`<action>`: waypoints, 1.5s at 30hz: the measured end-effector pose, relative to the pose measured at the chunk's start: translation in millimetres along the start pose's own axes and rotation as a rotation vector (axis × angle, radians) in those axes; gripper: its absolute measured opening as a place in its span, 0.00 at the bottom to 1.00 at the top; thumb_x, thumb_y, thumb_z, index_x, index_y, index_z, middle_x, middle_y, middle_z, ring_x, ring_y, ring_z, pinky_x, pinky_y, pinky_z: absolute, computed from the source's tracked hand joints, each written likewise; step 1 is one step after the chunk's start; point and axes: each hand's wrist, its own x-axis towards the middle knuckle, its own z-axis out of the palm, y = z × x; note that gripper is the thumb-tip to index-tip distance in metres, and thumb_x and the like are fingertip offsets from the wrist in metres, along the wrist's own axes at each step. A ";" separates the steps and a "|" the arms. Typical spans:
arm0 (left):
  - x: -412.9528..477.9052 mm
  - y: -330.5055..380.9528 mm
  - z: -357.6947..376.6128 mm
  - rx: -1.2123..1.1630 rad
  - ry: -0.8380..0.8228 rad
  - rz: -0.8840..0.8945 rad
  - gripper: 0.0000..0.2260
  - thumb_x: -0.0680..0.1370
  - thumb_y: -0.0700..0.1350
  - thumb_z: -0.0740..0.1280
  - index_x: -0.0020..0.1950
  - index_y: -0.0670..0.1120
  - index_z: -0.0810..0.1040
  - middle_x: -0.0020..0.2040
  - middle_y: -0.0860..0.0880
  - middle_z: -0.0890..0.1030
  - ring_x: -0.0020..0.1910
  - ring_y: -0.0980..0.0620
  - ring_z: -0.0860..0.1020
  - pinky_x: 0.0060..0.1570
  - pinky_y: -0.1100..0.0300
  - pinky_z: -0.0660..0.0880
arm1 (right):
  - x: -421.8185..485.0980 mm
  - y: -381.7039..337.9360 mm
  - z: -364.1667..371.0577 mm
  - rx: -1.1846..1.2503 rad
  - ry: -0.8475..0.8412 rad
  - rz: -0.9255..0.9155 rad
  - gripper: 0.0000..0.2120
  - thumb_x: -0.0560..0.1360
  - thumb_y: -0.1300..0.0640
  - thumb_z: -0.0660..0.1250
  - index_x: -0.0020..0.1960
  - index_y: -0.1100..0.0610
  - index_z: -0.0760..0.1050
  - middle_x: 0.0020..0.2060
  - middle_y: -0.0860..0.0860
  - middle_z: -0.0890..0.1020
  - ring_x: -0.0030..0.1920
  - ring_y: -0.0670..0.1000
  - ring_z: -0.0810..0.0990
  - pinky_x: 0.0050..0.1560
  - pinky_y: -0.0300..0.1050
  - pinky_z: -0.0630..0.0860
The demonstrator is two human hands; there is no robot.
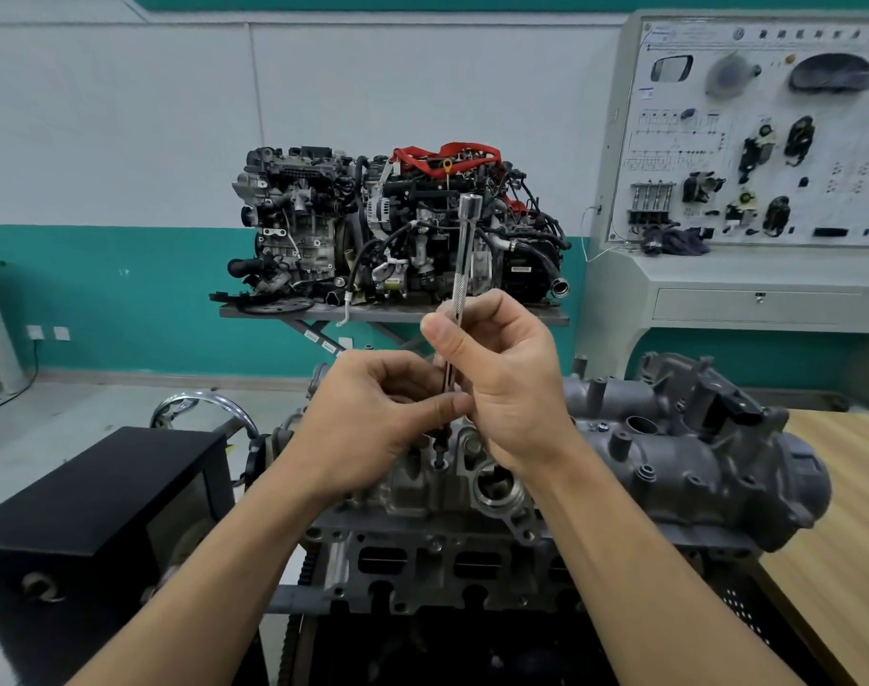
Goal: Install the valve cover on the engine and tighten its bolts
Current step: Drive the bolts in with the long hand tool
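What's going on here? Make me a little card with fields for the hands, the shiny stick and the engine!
Tool: chrome extension bar, held nearly upright
Right hand: right hand wraps around the bar's middle
Left hand: left hand pinches the bar lower down
Tip: down at what looks like a bolt
Engine part: grey valve cover sitting on the engine
Behind: other engines on a stand
Left side: black box
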 end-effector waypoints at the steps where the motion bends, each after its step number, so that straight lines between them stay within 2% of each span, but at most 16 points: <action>1: -0.2 -0.2 0.7 0.008 0.005 -0.007 0.11 0.69 0.50 0.77 0.43 0.43 0.85 0.39 0.42 0.86 0.36 0.49 0.83 0.39 0.54 0.82 | 0.2 -0.4 0.0 0.022 -0.012 0.012 0.09 0.68 0.59 0.75 0.43 0.58 0.75 0.37 0.49 0.82 0.35 0.45 0.78 0.39 0.39 0.76; 3: 0.2 -1.9 -1.3 0.035 -0.037 -0.020 0.05 0.77 0.44 0.73 0.48 0.43 0.86 0.44 0.44 0.88 0.44 0.46 0.86 0.45 0.52 0.83 | 1.1 -1.5 -1.4 0.008 -0.054 0.042 0.05 0.76 0.55 0.69 0.47 0.57 0.78 0.43 0.51 0.83 0.42 0.47 0.78 0.41 0.40 0.76; 5: 0.5 -2.3 -6.5 0.097 -0.120 0.009 0.07 0.81 0.42 0.68 0.53 0.45 0.86 0.49 0.48 0.88 0.52 0.49 0.86 0.53 0.56 0.82 | 1.8 -1.2 -3.2 -0.027 -0.089 0.078 0.13 0.79 0.51 0.59 0.50 0.54 0.80 0.48 0.53 0.84 0.47 0.51 0.77 0.42 0.40 0.77; 7: 0.2 -0.6 -9.8 0.146 -0.181 0.043 0.09 0.83 0.42 0.65 0.53 0.48 0.86 0.48 0.51 0.88 0.49 0.54 0.84 0.52 0.59 0.79 | 1.8 -0.8 -1.8 -0.043 -0.104 0.089 0.15 0.80 0.51 0.56 0.52 0.55 0.80 0.46 0.53 0.84 0.47 0.49 0.79 0.42 0.38 0.77; 9: 1.0 -1.8 -10.8 0.176 -0.191 0.061 0.10 0.83 0.44 0.65 0.48 0.52 0.86 0.41 0.51 0.86 0.41 0.57 0.79 0.43 0.60 0.75 | 1.5 1.3 0.2 -0.091 -0.107 0.085 0.14 0.81 0.53 0.56 0.52 0.56 0.79 0.40 0.50 0.84 0.42 0.46 0.80 0.41 0.36 0.76; 12: 1.4 -1.9 -9.7 0.076 -0.196 0.044 0.05 0.78 0.50 0.70 0.46 0.55 0.87 0.40 0.53 0.86 0.41 0.60 0.81 0.42 0.64 0.78 | 1.7 3.2 -0.3 -0.106 -0.088 0.049 0.09 0.81 0.58 0.61 0.47 0.57 0.79 0.35 0.49 0.80 0.36 0.44 0.78 0.38 0.37 0.76; 16: 8.0 -1.0 -9.7 -0.042 -0.112 0.086 0.10 0.70 0.49 0.77 0.45 0.44 0.86 0.41 0.48 0.87 0.41 0.53 0.85 0.41 0.55 0.83 | 3.1 4.7 -1.9 -0.045 0.016 -0.003 0.07 0.74 0.63 0.72 0.40 0.53 0.76 0.36 0.52 0.80 0.37 0.48 0.79 0.40 0.43 0.80; 19: 15.5 1.1 -9.7 0.016 -0.125 0.152 0.10 0.71 0.46 0.75 0.44 0.38 0.85 0.39 0.41 0.86 0.40 0.48 0.82 0.44 0.49 0.82 | 3.7 3.2 -1.7 -0.027 -0.043 -0.004 0.02 0.75 0.59 0.70 0.45 0.55 0.77 0.39 0.50 0.83 0.40 0.46 0.81 0.42 0.42 0.80; 21: 18.8 2.7 -13.8 0.077 -0.204 0.161 0.12 0.75 0.46 0.72 0.45 0.36 0.84 0.40 0.36 0.84 0.41 0.49 0.81 0.44 0.44 0.81 | 3.3 1.1 -1.7 0.000 -0.074 0.052 0.10 0.79 0.51 0.63 0.50 0.56 0.79 0.44 0.52 0.84 0.45 0.48 0.80 0.47 0.43 0.79; 25: 22.1 -1.0 -25.4 0.063 -0.364 0.130 0.06 0.81 0.43 0.67 0.48 0.46 0.84 0.41 0.56 0.85 0.43 0.60 0.81 0.47 0.64 0.78 | 2.5 0.2 -1.0 -0.067 -0.073 0.074 0.14 0.83 0.54 0.56 0.52 0.57 0.79 0.46 0.53 0.85 0.50 0.50 0.80 0.49 0.46 0.79; 29: 25.3 -9.0 -21.3 0.004 -0.309 0.141 0.09 0.77 0.48 0.72 0.48 0.43 0.85 0.44 0.47 0.87 0.46 0.51 0.83 0.52 0.55 0.82 | 2.4 2.3 1.8 -0.111 0.023 0.006 0.04 0.80 0.63 0.64 0.47 0.60 0.76 0.40 0.54 0.83 0.43 0.49 0.81 0.46 0.45 0.79; 32: 24.3 -9.9 -16.8 -0.083 -0.231 0.148 0.03 0.73 0.46 0.77 0.42 0.47 0.87 0.40 0.48 0.86 0.41 0.52 0.83 0.46 0.58 0.82 | 3.0 3.3 2.4 -0.044 0.066 -0.001 0.05 0.76 0.64 0.70 0.46 0.59 0.73 0.42 0.61 0.78 0.45 0.58 0.77 0.50 0.57 0.76; 37: 21.0 -9.4 -19.2 0.007 -0.234 0.185 0.06 0.76 0.44 0.70 0.45 0.45 0.86 0.42 0.47 0.87 0.42 0.55 0.81 0.46 0.59 0.79 | 3.4 1.3 -1.2 -0.031 -0.080 0.044 0.12 0.81 0.52 0.58 0.53 0.55 0.79 0.47 0.53 0.85 0.49 0.52 0.80 0.49 0.47 0.78; 40: 20.2 -7.5 -20.6 0.027 -0.310 0.174 0.07 0.81 0.44 0.67 0.46 0.47 0.84 0.38 0.55 0.84 0.39 0.62 0.78 0.44 0.68 0.75 | 2.7 1.0 -0.2 -0.098 -0.063 0.010 0.12 0.83 0.58 0.57 0.52 0.58 0.79 0.44 0.52 0.85 0.48 0.48 0.82 0.48 0.44 0.79; 43: 22.0 -8.5 -17.9 -0.027 -0.260 0.169 0.14 0.76 0.48 0.72 0.50 0.37 0.83 0.44 0.43 0.86 0.45 0.54 0.82 0.51 0.59 0.79 | 1.0 0.2 3.2 -0.093 -0.027 -0.024 0.01 0.77 0.62 0.67 0.47 0.60 0.77 0.39 0.51 0.84 0.42 0.47 0.83 0.45 0.43 0.80; 45: 21.6 -8.1 -15.6 -0.048 -0.222 0.187 0.15 0.73 0.47 0.76 0.47 0.34 0.82 0.43 0.39 0.85 0.43 0.48 0.81 0.49 0.53 0.79 | 0.4 -0.6 3.1 -0.053 0.015 -0.023 0.07 0.70 0.60 0.73 0.45 0.58 0.76 0.39 0.54 0.83 0.41 0.50 0.81 0.46 0.47 0.79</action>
